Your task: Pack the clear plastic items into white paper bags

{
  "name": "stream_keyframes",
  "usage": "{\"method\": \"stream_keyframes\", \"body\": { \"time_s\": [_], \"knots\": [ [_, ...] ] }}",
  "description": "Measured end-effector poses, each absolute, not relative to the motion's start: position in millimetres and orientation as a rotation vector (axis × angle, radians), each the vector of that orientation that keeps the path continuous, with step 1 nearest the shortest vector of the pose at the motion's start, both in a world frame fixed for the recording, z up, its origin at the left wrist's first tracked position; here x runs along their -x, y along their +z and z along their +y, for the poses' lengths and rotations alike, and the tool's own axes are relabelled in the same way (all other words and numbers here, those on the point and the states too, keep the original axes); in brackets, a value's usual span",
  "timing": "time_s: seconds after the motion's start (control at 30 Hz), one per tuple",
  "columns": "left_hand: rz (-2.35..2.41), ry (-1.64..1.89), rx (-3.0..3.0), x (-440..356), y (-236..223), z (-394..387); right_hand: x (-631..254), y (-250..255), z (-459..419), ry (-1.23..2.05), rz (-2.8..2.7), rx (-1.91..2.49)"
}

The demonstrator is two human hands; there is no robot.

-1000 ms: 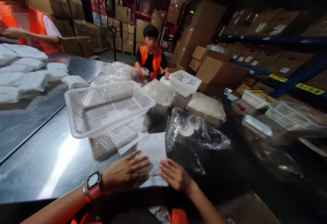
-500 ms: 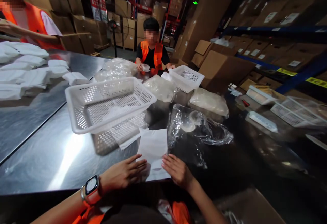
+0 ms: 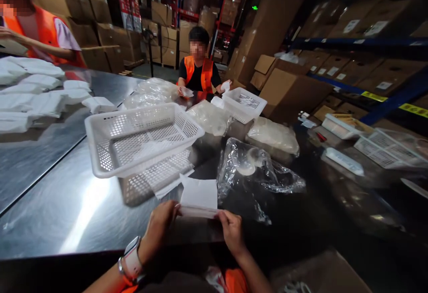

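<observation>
A white folded paper sheet (image 3: 199, 197) is lifted at its near edge off the steel table (image 3: 67, 204). My left hand (image 3: 160, 227) pinches its near left corner and my right hand (image 3: 230, 229) pinches its near right corner. A smartwatch sits on my left wrist. Just beyond the sheet stands a white perforated plastic basket (image 3: 142, 136) with white pieces inside. To the right of the sheet lies a crumpled clear plastic bag (image 3: 256, 170).
A second white basket (image 3: 244, 104) and clear filled bags (image 3: 210, 118) lie farther back, where a person in an orange vest sits. Another person in orange stands at far left by white stacked packs (image 3: 30, 96). Cardboard boxes and trays (image 3: 384, 148) fill the right side.
Both hands went from lying flat on the sheet to gripping its near edge and folding it up and away. The person at the far end raised a hand.
</observation>
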State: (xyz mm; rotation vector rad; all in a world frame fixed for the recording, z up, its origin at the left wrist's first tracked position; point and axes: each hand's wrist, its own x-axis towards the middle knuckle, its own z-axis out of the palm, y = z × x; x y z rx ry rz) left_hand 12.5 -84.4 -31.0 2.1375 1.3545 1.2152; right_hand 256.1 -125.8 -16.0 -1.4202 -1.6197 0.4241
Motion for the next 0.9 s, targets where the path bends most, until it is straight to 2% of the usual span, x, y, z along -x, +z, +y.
{"method": "stream_keyframes", "body": {
  "time_s": [0.2,0.33,0.5,0.57,0.73,0.9],
  "knots": [
    [1.629,1.127,-2.161,-17.6,-34.7,-84.1,-239.3,-10.1,-112.9,0.480,-1.472,1.611],
    [1.636,1.086,-2.190,-14.0,-29.7,-82.7,-231.5,-13.2,-109.2,0.597,-1.412,1.660],
    [1.616,0.941,-1.946,-11.0,-27.4,-74.7,-222.4,-16.0,-102.8,0.804,-1.011,1.718],
    [1.565,0.901,-1.829,-9.2,-26.4,-70.1,-222.8,-15.9,-100.0,0.935,-0.934,1.664],
    [1.372,0.795,-1.700,-2.3,-16.4,-61.6,-230.6,-16.0,-99.8,1.500,-1.012,1.346],
    [1.217,0.836,-1.593,-0.4,-8.0,-65.1,-231.4,-5.6,-106.9,1.726,-0.918,1.175]
  ]
}}
